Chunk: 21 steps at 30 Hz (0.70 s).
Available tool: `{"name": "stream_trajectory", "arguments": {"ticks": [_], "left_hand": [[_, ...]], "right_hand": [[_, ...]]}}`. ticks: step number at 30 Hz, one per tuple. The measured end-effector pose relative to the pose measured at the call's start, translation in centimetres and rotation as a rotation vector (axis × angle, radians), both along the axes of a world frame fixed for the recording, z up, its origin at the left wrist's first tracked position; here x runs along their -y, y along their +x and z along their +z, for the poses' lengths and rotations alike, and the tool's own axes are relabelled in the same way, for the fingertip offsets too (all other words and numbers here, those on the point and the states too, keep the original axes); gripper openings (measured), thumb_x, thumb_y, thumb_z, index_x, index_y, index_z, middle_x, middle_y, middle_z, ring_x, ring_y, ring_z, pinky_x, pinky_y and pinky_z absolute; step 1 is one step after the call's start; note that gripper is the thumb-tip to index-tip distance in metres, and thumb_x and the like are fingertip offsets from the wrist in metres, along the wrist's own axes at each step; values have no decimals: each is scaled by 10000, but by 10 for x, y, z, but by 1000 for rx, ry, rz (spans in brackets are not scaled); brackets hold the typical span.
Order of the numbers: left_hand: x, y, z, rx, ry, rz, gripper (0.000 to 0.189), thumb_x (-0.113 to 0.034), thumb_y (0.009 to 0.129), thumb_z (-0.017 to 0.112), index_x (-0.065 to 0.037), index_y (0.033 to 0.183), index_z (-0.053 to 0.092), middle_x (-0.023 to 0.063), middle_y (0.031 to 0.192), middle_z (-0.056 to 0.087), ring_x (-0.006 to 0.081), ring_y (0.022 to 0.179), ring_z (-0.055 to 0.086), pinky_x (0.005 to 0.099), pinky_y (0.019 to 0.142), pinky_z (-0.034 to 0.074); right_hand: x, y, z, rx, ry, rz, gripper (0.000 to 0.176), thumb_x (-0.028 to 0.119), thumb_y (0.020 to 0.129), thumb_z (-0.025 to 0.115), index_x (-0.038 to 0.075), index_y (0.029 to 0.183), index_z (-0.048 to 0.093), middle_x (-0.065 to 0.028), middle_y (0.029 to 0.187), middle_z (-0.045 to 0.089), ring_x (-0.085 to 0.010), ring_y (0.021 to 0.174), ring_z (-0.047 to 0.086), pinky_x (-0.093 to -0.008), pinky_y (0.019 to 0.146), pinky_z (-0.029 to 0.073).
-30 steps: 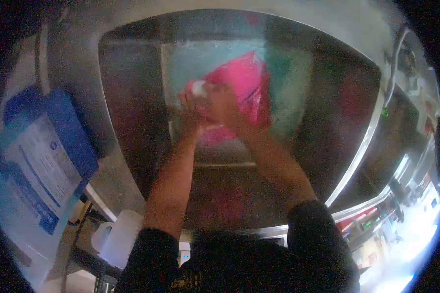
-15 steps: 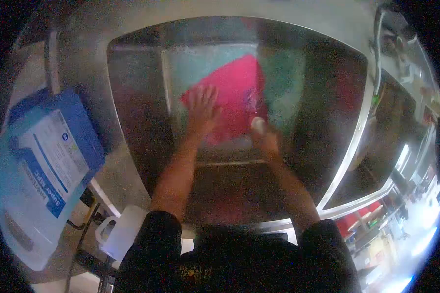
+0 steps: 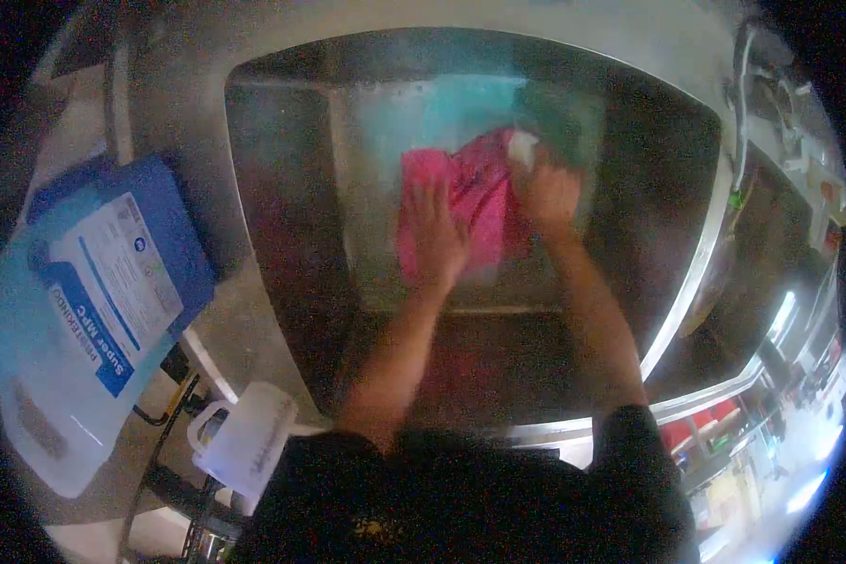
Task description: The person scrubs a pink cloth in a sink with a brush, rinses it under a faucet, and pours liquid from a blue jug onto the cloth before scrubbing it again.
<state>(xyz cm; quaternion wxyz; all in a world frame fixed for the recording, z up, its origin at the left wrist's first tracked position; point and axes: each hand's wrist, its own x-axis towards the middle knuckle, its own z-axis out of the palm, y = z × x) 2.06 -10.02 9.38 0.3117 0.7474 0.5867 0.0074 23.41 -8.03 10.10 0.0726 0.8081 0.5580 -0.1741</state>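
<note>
A bright pink sheet, perhaps cloth [image 3: 484, 211], lies against a pale blue-green panel [image 3: 404, 113] inside a deep metal basin. It looks wet, with dark creases across its upper middle. Spread flat, my left hand [image 3: 437, 226] presses on the left part of the sheet. At the sheet's upper right corner, my right hand [image 3: 547, 193] is closed around a small white object [image 3: 523, 148], whose kind is too blurred to tell. The fingers of that hand are partly hidden.
The metal basin's rim [image 3: 240, 188] frames the work area, and a second basin [image 3: 733, 273] adjoins on the right. To the left stand a blue-white jerrycan [image 3: 103, 310] labelled Super MPC and a white plastic jug [image 3: 249, 437]. A hose [image 3: 743, 113] hangs at the upper right.
My right hand has moved up with the white object, from the sheet's lower right to its upper right. My left hand has shifted right in view, and the sheet has turned and creased.
</note>
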Motion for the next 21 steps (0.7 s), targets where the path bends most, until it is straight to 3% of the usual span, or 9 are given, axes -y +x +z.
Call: {"name": "stream_trajectory", "arguments": {"ticks": [1, 4, 6, 8, 10, 11, 15, 17, 21], "left_hand": [[-14, -10, -17, 70, 166, -155, 885, -526, 951, 593, -29, 1580, 218, 202, 1653, 172, 411, 1533, 108, 619, 1199, 121], [-43, -55, -44, 4, 77, -270, 881, -513, 951, 587, -25, 1581, 211, 191, 1656, 172, 394, 1535, 125, 628, 1189, 165], [-52, -53, -34, -69, 102, -192, 877, -554, 958, 537, 14, 1559, 245, 218, 1648, 179, 415, 1527, 140, 597, 1193, 188], [-44, -50, -26, -131, 108, -128, 901, -577, 949, 535, 11, 1562, 234, 210, 1653, 169, 398, 1532, 125, 620, 1183, 185], [-35, -41, -30, -172, 130, -62, 952, -583, 925, 579, -33, 1590, 179, 166, 1670, 141, 341, 1551, 79, 696, 1159, 155], [-37, -43, -27, -166, 87, -37, 992, -617, 906, 581, -39, 1594, 161, 157, 1675, 124, 341, 1552, 67, 715, 1148, 144], [-47, -47, -22, -201, 33, -54, 1185, -748, 776, 595, -54, 1604, 108, 133, 1685, 82, 341, 1554, 39, 761, 1124, 97], [-49, -53, -25, -244, 61, -122, 1296, -813, 685, 605, -58, 1605, 92, 128, 1686, 74, 343, 1554, 35, 768, 1122, 72], [-48, -63, -28, -348, 45, -186, 1423, -885, 574, 609, -63, 1607, 75, 123, 1683, 89, 343, 1553, 41, 780, 1116, 42]], "right_hand": [[13, -3, -13, 88, 33, 99, 562, 504, 968, 562, 37, 1279, 607, -224, 884, 715, -382, 791, 714, -517, 723, 568], [36, 5, -56, 130, 374, 76, 575, 509, 968, 560, 33, 1288, 603, -208, 848, 715, -380, 753, 712, -510, 683, 570], [18, 29, -83, 38, 42, -47, 561, 504, 964, 570, 39, 1276, 612, -200, 854, 717, -374, 755, 714, -517, 726, 565], [11, 25, -80, 15, -35, -144, 539, 491, 958, 586, 44, 1258, 621, -188, 851, 717, -362, 748, 715, -518, 752, 558], [-22, -1, -36, 68, 181, -208, 508, 468, 949, 607, 49, 1236, 632, -171, 837, 714, -342, 734, 715, -512, 761, 552], [-30, -28, -3, 112, 144, -118, 481, 440, 931, 640, 48, 1211, 642, -159, 827, 712, -346, 716, 706, -515, 777, 539], [-23, -133, -15, -296, 182, 185, 516, 459, 908, 652, 45, 1215, 628, -195, 954, 710, -353, 875, 698, -508, 867, 514], [-22, -126, -41, -502, 329, 91, 520, 459, 910, 645, 40, 1219, 621, -197, 979, 708, -356, 899, 694, -523, 889, 508], [-49, -31, -24, -379, -23, -319, 535, 485, 927, 619, 37, 1220, 617, -227, 1131, 670, -357, 1122, 619, -565, 995, 440]]}}
